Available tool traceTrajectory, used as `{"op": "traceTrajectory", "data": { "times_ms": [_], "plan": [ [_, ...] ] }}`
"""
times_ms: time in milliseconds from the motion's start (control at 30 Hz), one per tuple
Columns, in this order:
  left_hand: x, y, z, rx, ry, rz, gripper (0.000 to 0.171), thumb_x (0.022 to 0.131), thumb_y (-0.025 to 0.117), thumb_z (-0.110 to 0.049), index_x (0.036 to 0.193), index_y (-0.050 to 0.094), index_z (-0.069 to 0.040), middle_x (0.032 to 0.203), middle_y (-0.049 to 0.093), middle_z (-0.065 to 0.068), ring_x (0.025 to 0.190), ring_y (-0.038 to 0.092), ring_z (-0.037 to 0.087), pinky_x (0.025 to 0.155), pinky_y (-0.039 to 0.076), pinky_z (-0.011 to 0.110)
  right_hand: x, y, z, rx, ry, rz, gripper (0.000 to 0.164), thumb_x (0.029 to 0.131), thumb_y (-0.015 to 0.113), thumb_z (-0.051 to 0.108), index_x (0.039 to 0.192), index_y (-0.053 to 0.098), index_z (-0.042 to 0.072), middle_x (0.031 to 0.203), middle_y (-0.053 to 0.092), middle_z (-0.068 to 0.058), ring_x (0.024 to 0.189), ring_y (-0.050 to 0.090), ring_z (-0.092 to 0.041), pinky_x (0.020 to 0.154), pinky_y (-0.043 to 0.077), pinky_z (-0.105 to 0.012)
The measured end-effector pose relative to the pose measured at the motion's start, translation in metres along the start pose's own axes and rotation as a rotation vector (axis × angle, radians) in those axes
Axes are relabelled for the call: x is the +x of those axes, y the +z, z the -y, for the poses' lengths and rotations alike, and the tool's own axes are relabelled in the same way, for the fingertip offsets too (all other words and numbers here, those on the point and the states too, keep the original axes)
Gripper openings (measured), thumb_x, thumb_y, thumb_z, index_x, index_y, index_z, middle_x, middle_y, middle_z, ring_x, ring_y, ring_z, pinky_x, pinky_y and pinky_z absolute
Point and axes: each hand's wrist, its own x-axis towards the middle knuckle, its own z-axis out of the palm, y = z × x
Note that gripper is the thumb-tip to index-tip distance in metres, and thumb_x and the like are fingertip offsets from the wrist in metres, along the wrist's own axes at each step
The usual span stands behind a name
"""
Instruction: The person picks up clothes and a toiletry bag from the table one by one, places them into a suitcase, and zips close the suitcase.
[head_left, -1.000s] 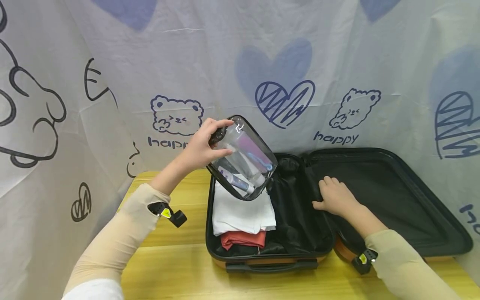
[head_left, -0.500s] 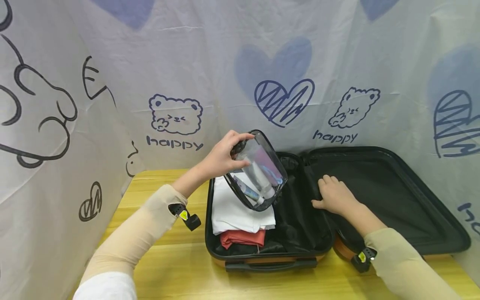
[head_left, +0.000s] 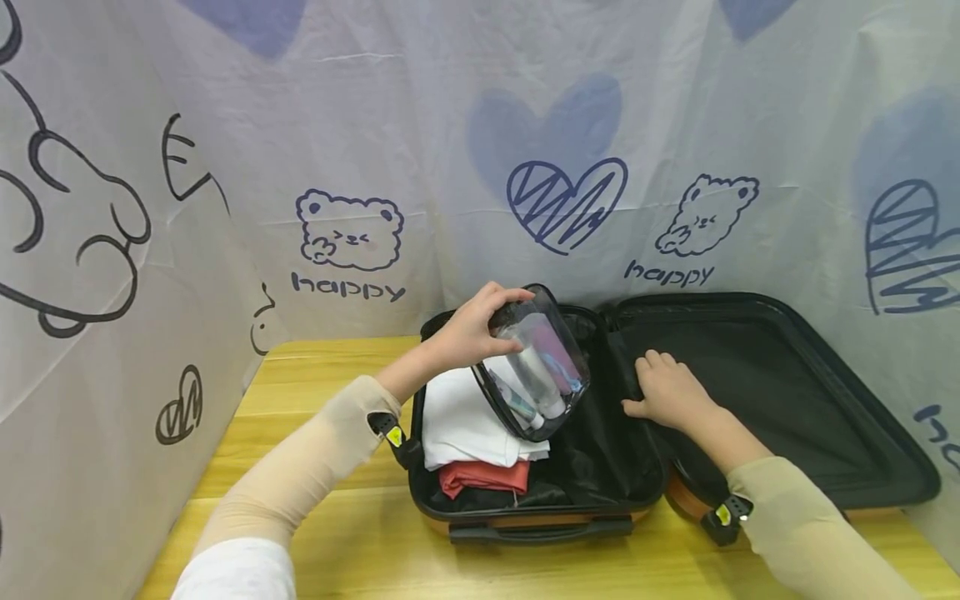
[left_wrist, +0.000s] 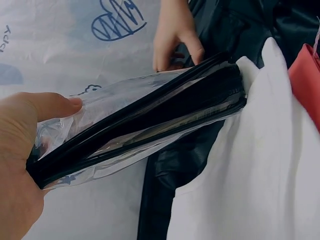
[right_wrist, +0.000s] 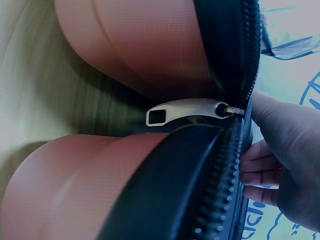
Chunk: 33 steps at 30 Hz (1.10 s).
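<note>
My left hand [head_left: 471, 332] grips the top edge of a clear pouch [head_left: 566, 337] with black trim, tilted over the open suitcase [head_left: 596, 450]. Through the plastic show a toothpaste-like tube, a pale bottle and something purple and blue. In the left wrist view, the pouch's black zipper edge [left_wrist: 135, 117] faces the camera. My right hand [head_left: 670, 393] holds the suitcase's inner side edge near the lid, with fingers bent at the zipper rim in the right wrist view. Folded white cloth [head_left: 461, 421] lies in the suitcase's left half, with folded red cloth [head_left: 483, 477] showing in front.
The black-lined lid [head_left: 780, 400] lies open to the right. A metal zipper pull [right_wrist: 187, 108] hangs between the suitcase halves. Yellow wooden tabletop [head_left: 360, 517] extends left and in front. A printed curtain [head_left: 442, 125] stands close behind and to the left.
My left hand has moved right and down with the pouch, from above the white cloth to over the suitcase's middle. The right hand stays at the same edge.
</note>
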Motion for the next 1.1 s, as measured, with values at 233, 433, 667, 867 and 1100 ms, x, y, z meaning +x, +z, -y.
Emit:
{"op": "traceTrajectory", "data": {
  "times_ms": [233,433,667,867,1100],
  "plan": [
    [0.008,0.016,0.001,-0.012,-0.003,0.017,0.066,0.080,0.080,-0.012,0.139,0.052,-0.015,0.104,0.046,0.009,0.081,0.041,0.016,0.069,0.039,0.022,-0.001,0.000,-0.001,0.001,-0.005,-0.005,0.058,0.076,0.076,0.040,0.101,0.058,-0.010,0.090,0.053,-0.018,0.084,0.052,-0.036,0.072,0.047,-0.053],
    [0.019,0.028,0.000,-0.021,-0.033,0.079,0.066,0.081,0.079,-0.016,0.140,0.051,-0.015,0.117,0.050,0.011,0.093,0.047,0.019,0.080,0.044,0.029,-0.001,-0.001,0.000,-0.002,-0.004,-0.003,0.059,0.076,0.075,0.040,0.101,0.058,-0.010,0.090,0.053,-0.018,0.083,0.052,-0.035,0.071,0.047,-0.053],
    [0.028,0.048,0.005,-0.055,-0.079,0.132,0.068,0.079,0.081,-0.016,0.140,0.052,-0.017,0.126,0.051,0.010,0.113,0.051,0.021,0.101,0.044,0.040,-0.001,0.001,0.000,-0.006,-0.003,-0.009,0.058,0.076,0.075,0.040,0.100,0.058,-0.010,0.090,0.053,-0.018,0.082,0.052,-0.035,0.070,0.048,-0.052],
    [0.033,0.066,0.005,-0.027,-0.077,0.223,0.067,0.081,0.079,-0.020,0.141,0.050,-0.018,0.126,0.050,0.009,0.114,0.051,0.019,0.101,0.045,0.037,0.001,0.006,-0.002,-0.010,0.006,-0.005,0.059,0.076,0.075,0.041,0.100,0.058,-0.009,0.090,0.053,-0.018,0.083,0.053,-0.035,0.071,0.048,-0.052],
    [0.041,0.072,0.012,0.075,-0.050,0.272,0.066,0.083,0.078,-0.021,0.142,0.049,-0.017,0.128,0.049,0.009,0.112,0.052,0.019,0.098,0.047,0.037,0.001,0.007,-0.002,-0.006,0.009,0.002,0.060,0.076,0.075,0.042,0.101,0.057,-0.009,0.090,0.052,-0.017,0.083,0.053,-0.035,0.072,0.047,-0.053]
  ]
}}
